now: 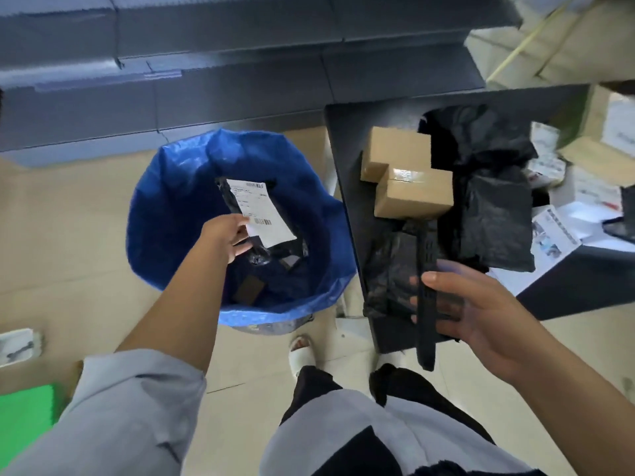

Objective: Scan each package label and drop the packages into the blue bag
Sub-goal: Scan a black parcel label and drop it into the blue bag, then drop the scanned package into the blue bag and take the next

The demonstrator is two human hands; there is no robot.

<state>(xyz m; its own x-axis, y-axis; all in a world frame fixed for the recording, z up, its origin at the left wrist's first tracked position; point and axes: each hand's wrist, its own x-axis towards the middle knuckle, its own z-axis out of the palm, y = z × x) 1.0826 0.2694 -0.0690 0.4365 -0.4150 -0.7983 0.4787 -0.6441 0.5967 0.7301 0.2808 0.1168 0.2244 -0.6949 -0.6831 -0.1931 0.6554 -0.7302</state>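
My left hand [229, 237] reaches over the open blue bag [165, 214] on the floor and pinches a black package with a white label [264, 214] above the bag's mouth. Other packages lie dark at the bottom of the bag. My right hand [477, 310] grips a black handheld scanner [426, 293], seen edge-on, over the near end of the dark table [347, 139]. On the table lie two brown cardboard boxes [409, 180] and several black plastic packages [491, 207].
Grey shelving [206, 63] runs along the back. Papers and boxes [577, 201] crowd the floor at the right beyond the table. My feet in white sandals [302, 352] stand between bag and table. A green sheet [24, 413] lies at the lower left.
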